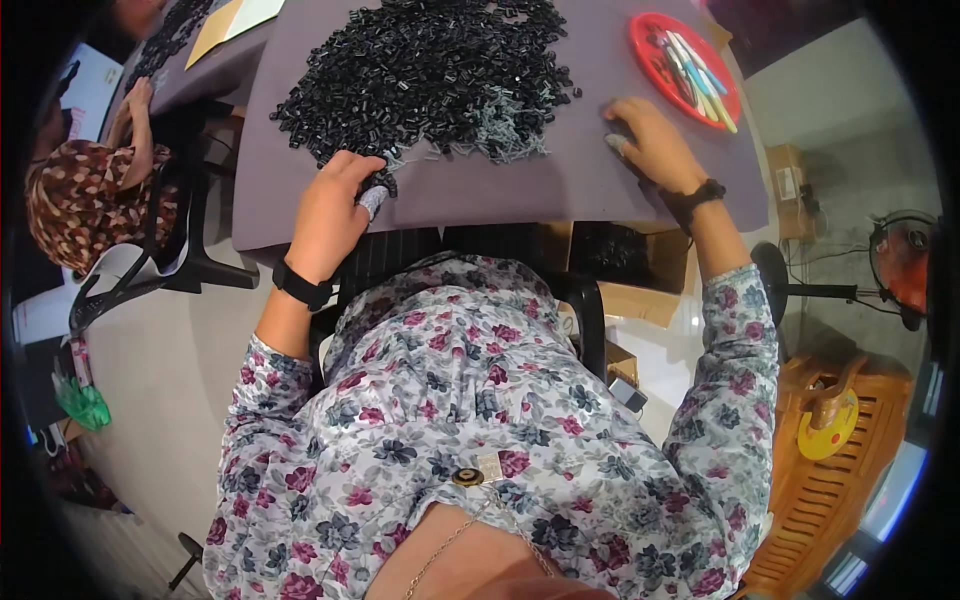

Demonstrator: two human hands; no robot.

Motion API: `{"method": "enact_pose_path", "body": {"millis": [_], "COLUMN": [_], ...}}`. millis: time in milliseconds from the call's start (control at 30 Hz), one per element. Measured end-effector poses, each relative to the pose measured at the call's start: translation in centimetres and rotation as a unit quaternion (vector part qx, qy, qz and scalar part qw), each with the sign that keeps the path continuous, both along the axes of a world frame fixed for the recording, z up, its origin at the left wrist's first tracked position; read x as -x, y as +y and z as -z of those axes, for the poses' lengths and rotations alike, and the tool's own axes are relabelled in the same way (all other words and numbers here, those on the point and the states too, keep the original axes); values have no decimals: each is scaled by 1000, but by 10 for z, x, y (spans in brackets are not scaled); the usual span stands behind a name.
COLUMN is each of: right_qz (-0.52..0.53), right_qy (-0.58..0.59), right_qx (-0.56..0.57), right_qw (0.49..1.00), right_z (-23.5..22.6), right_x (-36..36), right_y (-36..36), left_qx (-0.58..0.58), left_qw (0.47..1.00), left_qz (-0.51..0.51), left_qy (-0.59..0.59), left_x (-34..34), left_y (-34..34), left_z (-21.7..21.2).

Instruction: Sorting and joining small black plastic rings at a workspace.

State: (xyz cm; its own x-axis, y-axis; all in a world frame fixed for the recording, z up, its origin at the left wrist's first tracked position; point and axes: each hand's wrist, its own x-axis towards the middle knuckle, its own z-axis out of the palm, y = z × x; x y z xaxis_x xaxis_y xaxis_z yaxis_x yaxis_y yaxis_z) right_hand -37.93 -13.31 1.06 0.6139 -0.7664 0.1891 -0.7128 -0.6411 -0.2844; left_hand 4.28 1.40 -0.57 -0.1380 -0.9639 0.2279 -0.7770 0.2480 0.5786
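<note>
A broad heap of small black plastic pieces (400, 70) covers the far middle of the table. On its near right part lies a smaller pile of thin grey pins (508, 122). My left hand (335, 210) is at the heap's near left edge, fingers bent over a few of the black pieces, which show between fingertips and thumb. A silvery wrap covers that thumb. To the right of the heap, my right hand (660, 148) rests on the table with its fingers loosely bent and apart from the thumb, which has a grey wrap. Nothing shows in it.
A red round tray (640, 40) holding several pens and slim tools stands at the table's far right. Below the table's near edge is an open cardboard box (640, 300) with dark contents. Another person (100, 195) sits at the left by a second table.
</note>
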Motion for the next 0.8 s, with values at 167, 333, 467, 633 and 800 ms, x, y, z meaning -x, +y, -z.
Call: {"method": "enact_pose_path", "body": {"millis": [167,333,467,633,800], "right_qz": [70,47,27,26,-22], "right_qy": [-11,-44,-63,-59,-45], "right_qx": [-62,10,-60,-150,-112], "right_qw": [996,998,996,987,992], "right_z": [0,-5,-22,-14,2], "right_x": [27,10,-51,-91,-132], "right_y": [10,16,40,60,55], "left_qx": [14,20,14,37,39], "left_qw": [1000,1000,1000,999,999], "left_qz": [2,11,2,0,-9], "left_qy": [22,2,-3,-1,-2], "left_x": [3,5,0,-4,-2], "left_y": [-1,-4,-7,-7,-7], "left_z": [-1,3,5,7,11]}}
